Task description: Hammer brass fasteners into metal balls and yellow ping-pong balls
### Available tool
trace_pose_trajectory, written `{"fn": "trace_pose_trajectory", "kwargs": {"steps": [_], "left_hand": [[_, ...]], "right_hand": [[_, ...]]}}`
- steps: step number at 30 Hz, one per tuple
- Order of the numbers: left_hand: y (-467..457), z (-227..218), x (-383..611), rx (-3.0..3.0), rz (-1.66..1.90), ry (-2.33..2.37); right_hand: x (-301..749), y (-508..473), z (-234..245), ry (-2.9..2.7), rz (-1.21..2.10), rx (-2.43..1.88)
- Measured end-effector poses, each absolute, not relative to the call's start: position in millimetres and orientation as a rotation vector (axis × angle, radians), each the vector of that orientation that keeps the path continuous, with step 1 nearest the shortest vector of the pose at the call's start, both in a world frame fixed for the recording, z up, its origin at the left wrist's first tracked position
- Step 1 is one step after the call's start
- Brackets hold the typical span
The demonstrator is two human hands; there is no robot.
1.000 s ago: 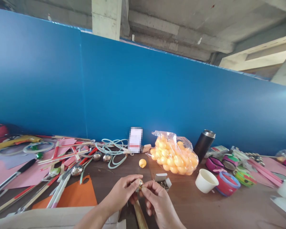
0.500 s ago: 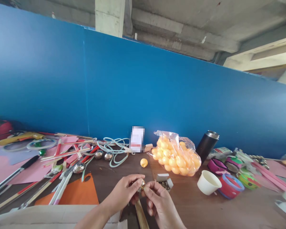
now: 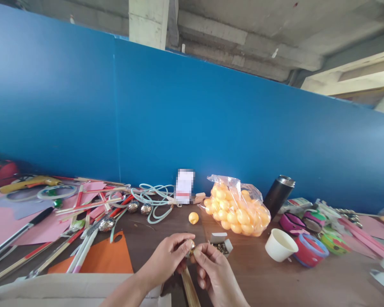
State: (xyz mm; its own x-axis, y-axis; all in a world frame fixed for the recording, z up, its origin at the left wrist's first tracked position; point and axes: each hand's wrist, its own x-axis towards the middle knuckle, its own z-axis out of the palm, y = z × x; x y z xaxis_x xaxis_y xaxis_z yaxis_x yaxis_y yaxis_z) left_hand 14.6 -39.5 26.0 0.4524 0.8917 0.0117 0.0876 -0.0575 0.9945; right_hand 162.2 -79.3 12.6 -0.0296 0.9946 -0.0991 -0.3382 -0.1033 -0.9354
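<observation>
Both of my hands meet low in the middle of the view, above the table. My left hand is closed, its thumb and fingers pinching a small shiny metallic ball. Against the ball's right side, my right hand pinches with thumb and forefinger; what sits between those fingertips is too small to make out. Beneath the hands a wooden stick runs toward me, its upper end hidden by the fingers. Just behind my right hand stands a small open box of tiny brass-coloured metal pieces.
An orange ball lies beyond my hands, near a clear bag of orange balls. Rightward are a black flask, a paper cup and coloured tape rolls. Sticks, silver balls and orange card lie left. Cardboard is in front.
Both hands keep nearly the same pose around the small metallic ball, with only a slight shift at the fingertips. The things on the table stay where they were.
</observation>
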Motion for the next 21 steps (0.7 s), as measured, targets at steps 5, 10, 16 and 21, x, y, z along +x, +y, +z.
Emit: {"fn": "trace_pose_trajectory", "kwargs": {"steps": [5,10,16,21], "left_hand": [[-39.9,27.8,13.9,1.508,0.83,0.913],[-40.3,25.6,14.4,1.516,0.834,0.924],[-41.7,27.3,14.7,1.517,0.824,0.939],[-39.5,24.9,15.2,1.498,0.818,0.922]], "right_hand": [[162.8,-79.5,13.6,-0.925,1.428,-1.024],[164.1,-79.4,12.4,-0.952,1.438,-1.047],[162.9,-79.9,14.2,-0.947,1.426,-1.053],[164.2,-79.2,15.3,-0.956,1.454,-1.041]]}}
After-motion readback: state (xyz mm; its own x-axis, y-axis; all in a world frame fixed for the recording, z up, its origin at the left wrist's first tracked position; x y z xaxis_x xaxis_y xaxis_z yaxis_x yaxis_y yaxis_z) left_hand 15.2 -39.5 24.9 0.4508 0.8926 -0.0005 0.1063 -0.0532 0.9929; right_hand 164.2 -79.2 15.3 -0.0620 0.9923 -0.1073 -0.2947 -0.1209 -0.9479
